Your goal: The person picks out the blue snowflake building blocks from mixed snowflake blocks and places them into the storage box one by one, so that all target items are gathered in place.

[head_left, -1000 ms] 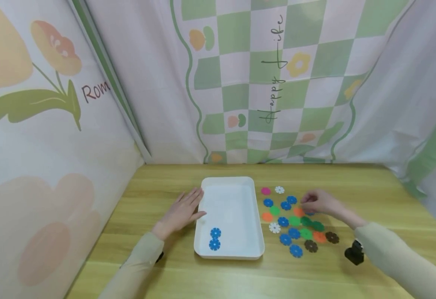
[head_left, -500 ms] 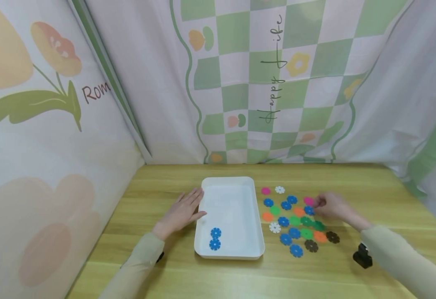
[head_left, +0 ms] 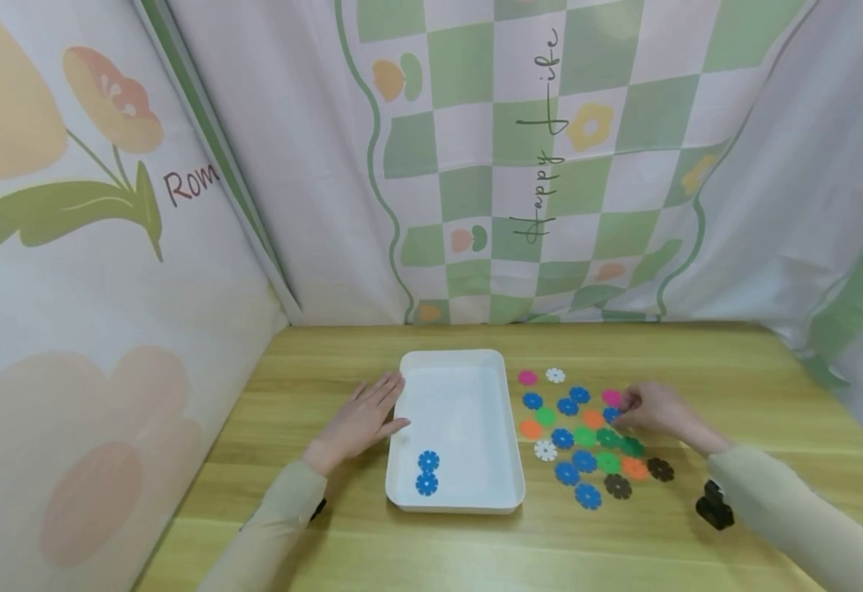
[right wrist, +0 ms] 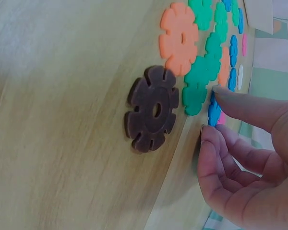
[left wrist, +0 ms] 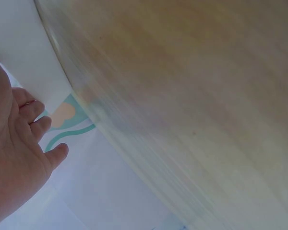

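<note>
My left hand point(head_left: 357, 418) rests with straight fingers on the left rim of the white tray point(head_left: 468, 386); the left wrist view shows that hand point(left wrist: 19, 139) beside the tray's outer wall point(left wrist: 29, 52). Two blue snowflake discs point(head_left: 427, 483) lie in the tray's near left corner. Right of it, my right hand point(head_left: 657, 411) is over the far right of the spread discs. Its thumb and index fingertip pinch a blue snowflake disc point(right wrist: 213, 110) at opposite edges, low at the table. A pink disc point(head_left: 611, 397) lies just beyond it.
Several loose discs lie between tray and right hand: green point(head_left: 584, 437), orange point(head_left: 593, 419), white point(head_left: 546, 450), blue point(head_left: 588, 497) and brown point(head_left: 618, 486). A large brown disc point(right wrist: 153, 110) is nearest the right wrist camera. A patterned curtain point(head_left: 535, 205) hangs behind the wooden table point(head_left: 328, 543).
My right hand has drawn back to the right, uncovering the pink disc, and its fingertips have come down onto the blue disc. My left hand stays on the tray.
</note>
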The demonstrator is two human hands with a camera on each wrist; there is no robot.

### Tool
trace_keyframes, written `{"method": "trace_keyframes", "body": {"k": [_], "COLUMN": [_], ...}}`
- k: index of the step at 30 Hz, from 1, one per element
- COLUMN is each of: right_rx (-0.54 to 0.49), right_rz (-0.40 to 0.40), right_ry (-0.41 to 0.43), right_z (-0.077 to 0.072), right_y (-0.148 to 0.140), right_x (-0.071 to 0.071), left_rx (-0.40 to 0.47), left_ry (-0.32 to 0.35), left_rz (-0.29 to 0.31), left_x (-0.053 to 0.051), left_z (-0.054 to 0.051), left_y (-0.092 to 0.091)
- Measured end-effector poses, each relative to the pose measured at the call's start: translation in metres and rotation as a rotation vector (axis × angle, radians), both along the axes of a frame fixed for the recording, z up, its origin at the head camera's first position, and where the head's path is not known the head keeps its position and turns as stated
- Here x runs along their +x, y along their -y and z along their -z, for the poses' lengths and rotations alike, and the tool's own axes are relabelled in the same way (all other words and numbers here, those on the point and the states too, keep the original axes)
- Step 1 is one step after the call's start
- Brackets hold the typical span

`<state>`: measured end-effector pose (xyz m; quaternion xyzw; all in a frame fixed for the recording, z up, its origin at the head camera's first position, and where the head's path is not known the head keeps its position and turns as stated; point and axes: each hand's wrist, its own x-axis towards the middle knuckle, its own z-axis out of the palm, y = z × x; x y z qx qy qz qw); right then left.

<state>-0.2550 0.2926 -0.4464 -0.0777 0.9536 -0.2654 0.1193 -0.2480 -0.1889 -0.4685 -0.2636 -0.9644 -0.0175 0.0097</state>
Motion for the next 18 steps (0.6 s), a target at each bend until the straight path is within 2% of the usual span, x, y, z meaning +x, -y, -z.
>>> {"method": "trace_keyframes", "body": {"k": [18], "right_rx": [-0.003], "right_rz": [-0.013], "right_ry": [-0.012], "right_z": [-0.0009], "right_y": [-0.0021], "right_x": [-0.0053], "left_rx": [0.002], "left_ry": [-0.004], "left_rz": [0.004], "left_x": [-0.0009], "left_z": [0.0008], "left_y": [0.0005]}}
